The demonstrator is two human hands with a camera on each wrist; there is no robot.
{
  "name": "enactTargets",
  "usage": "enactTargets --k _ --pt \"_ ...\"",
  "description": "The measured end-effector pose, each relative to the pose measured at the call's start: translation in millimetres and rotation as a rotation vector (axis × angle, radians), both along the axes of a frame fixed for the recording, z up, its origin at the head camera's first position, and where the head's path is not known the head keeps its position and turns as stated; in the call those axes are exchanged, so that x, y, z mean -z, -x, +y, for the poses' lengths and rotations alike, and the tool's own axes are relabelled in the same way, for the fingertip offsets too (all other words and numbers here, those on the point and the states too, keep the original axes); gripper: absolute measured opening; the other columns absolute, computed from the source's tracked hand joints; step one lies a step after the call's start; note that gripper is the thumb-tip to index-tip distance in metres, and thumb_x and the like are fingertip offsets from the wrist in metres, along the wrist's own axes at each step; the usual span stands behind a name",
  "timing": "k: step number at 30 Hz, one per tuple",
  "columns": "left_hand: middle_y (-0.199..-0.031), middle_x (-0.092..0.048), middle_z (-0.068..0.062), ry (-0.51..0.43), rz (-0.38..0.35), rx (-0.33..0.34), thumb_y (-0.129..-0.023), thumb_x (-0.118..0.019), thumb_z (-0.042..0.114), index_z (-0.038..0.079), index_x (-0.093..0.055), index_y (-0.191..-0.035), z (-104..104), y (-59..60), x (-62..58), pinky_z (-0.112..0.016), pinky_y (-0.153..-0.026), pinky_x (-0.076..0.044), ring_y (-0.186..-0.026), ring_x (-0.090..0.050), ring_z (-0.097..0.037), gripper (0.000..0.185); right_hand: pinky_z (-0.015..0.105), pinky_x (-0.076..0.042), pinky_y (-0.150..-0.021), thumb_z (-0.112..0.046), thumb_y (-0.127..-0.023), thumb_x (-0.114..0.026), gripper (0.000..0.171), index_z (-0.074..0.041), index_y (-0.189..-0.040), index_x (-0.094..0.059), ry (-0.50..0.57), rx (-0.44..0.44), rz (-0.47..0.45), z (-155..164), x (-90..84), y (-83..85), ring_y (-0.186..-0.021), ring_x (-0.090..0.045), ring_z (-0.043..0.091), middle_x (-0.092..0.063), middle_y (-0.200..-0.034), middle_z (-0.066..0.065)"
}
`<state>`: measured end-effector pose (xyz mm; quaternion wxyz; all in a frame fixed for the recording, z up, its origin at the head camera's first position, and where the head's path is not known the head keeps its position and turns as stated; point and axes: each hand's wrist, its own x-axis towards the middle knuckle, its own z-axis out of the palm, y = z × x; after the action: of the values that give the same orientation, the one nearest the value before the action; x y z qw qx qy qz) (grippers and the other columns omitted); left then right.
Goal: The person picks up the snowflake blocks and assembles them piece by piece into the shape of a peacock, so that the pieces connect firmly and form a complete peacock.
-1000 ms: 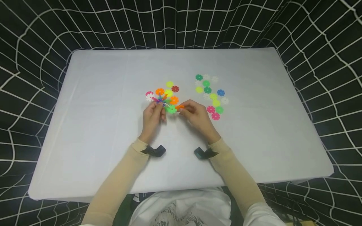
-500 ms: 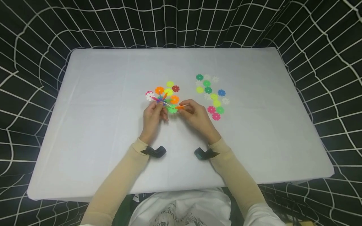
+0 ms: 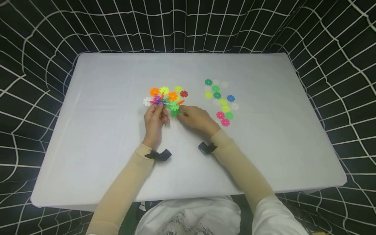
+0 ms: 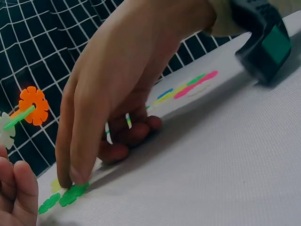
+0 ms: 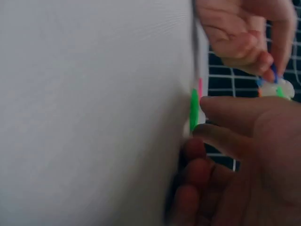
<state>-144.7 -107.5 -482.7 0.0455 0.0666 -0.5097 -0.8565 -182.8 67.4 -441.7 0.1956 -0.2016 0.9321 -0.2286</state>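
Note:
My left hand pinches a cluster of interlocked notched plastic discs between thumb and fingers. Orange, white, pink, yellow, blue and green discs stick out of it at angles. An orange disc stands edge-on at its right side. Just right of the cluster, my right hand reaches down to a green disc on the table. In the left wrist view, its straight fingertips rest on that green disc. The right wrist view has the green disc edge-on, right at the fingertips.
Several loose discs, among them a pink one and a blue one, lie in a group to the right. A dark red disc and a yellow disc lie behind the cluster. Dark netted walls surround the white table.
My right hand has let go of the orange disc, which now stays with the cluster, and has moved left to the green disc. My left hand has shifted left with the cluster.

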Motion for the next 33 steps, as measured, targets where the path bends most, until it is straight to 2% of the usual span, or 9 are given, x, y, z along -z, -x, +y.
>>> enactTargets --k 3,5,10,12,14,17,20,27,33 --pt "-0.077 -0.056 0.000 -0.003 -0.001 0.002 -0.105 -0.053 0.020 0.005 -0.058 -0.096 -1 0.1 0.2 -0.020 -0.055 -0.048 -0.061 -0.047 -0.010 0.018 0.033 -0.041 -0.064 -0.033 -0.102 -0.057 0.023 -0.012 -0.108 -0.061 -0.073 -0.029 0.049 -9 -0.1 4.7 -0.076 -0.050 0.021 -0.047 -0.077 0.003" --pt "-0.077 -0.056 0.000 -0.005 -0.004 0.005 -0.105 -0.053 0.019 0.003 -0.057 -0.097 0 0.2 1.9 -0.020 -0.055 -0.049 -0.061 -0.047 -0.010 0.019 0.031 -0.038 -0.061 -0.031 -0.100 -0.062 0.020 -0.012 -0.106 -0.062 -0.081 -0.029 0.046 -10 1.2 4.4 -0.074 -0.048 0.020 -0.047 -0.076 0.002" --pt "-0.076 -0.056 -0.001 0.010 0.004 -0.001 -0.105 -0.053 0.019 -0.002 -0.056 -0.099 2 -0.3 1.3 -0.020 -0.055 -0.049 -0.060 -0.047 -0.010 0.022 0.034 -0.049 -0.075 -0.025 -0.095 -0.068 0.026 -0.013 -0.117 -0.064 0.046 0.030 -0.037 0 2.4 -4.3 -0.087 -0.055 0.022 -0.062 -0.095 0.004" --pt "-0.076 -0.055 -0.001 0.019 0.005 -0.005 -0.105 -0.053 0.019 -0.004 -0.055 -0.100 2 -0.9 0.2 -0.020 -0.055 -0.049 -0.060 -0.047 -0.010 0.023 0.035 -0.052 -0.083 -0.025 -0.096 -0.067 0.022 -0.014 -0.115 -0.066 0.136 0.092 -0.074 7 2.3 -9.8 -0.093 -0.058 0.022 -0.067 -0.101 0.004" --pt "-0.076 -0.055 -0.001 0.023 0.001 -0.010 -0.105 -0.053 0.019 -0.004 -0.055 -0.101 2 -1.1 0.1 -0.020 -0.054 -0.049 -0.059 -0.047 -0.010 0.024 0.037 -0.055 -0.083 -0.025 -0.097 -0.066 0.018 -0.015 -0.112 -0.069 0.239 0.177 -0.089 14 1.5 -15.7 -0.093 -0.061 0.023 -0.070 -0.103 0.004" --pt "-0.077 -0.055 -0.001 0.027 -0.001 -0.017 -0.105 -0.053 0.019 -0.003 -0.055 -0.100 3 -1.6 0.0 -0.019 -0.054 -0.049 -0.059 -0.047 -0.010 0.023 0.036 -0.057 -0.077 -0.026 -0.098 -0.066 0.018 -0.016 -0.112 -0.070 0.391 0.296 -0.028 20 0.0 -23.2 -0.090 -0.065 0.023 -0.073 -0.103 0.004" --pt "-0.076 -0.055 -0.002 0.031 0.001 -0.025 -0.105 -0.054 0.018 -0.001 -0.056 -0.097 3 -2.0 0.2 -0.019 -0.053 -0.048 -0.058 -0.047 -0.010 0.020 0.033 -0.058 -0.071 -0.024 -0.097 -0.067 0.019 -0.013 -0.113 -0.070 0.480 0.343 0.070 21 -0.9 -27.8 -0.086 -0.068 0.024 -0.074 -0.103 0.006" --pt "-0.073 -0.056 -0.001 0.036 -0.002 -0.022 -0.104 -0.055 0.015 0.003 -0.054 -0.087 7 -2.9 2.2 -0.019 -0.052 -0.048 -0.056 -0.048 -0.010 0.020 0.031 -0.058 -0.069 -0.020 -0.096 -0.070 0.015 -0.010 -0.108 -0.071 0.499 0.339 0.178 19 2.0 -31.6 -0.087 -0.069 0.023 -0.076 -0.102 0.007" --pt "-0.072 -0.058 0.000 0.051 -0.001 -0.005 -0.103 -0.056 0.013 -0.002 -0.056 -0.091 9 -2.5 2.5 -0.019 -0.052 -0.049 -0.056 -0.048 -0.009 0.020 0.034 -0.060 -0.072 -0.019 -0.096 -0.070 0.015 -0.008 -0.106 -0.071 0.513 0.338 0.195 21 4.5 -31.0 -0.091 -0.072 0.024 -0.077 -0.103 0.009"
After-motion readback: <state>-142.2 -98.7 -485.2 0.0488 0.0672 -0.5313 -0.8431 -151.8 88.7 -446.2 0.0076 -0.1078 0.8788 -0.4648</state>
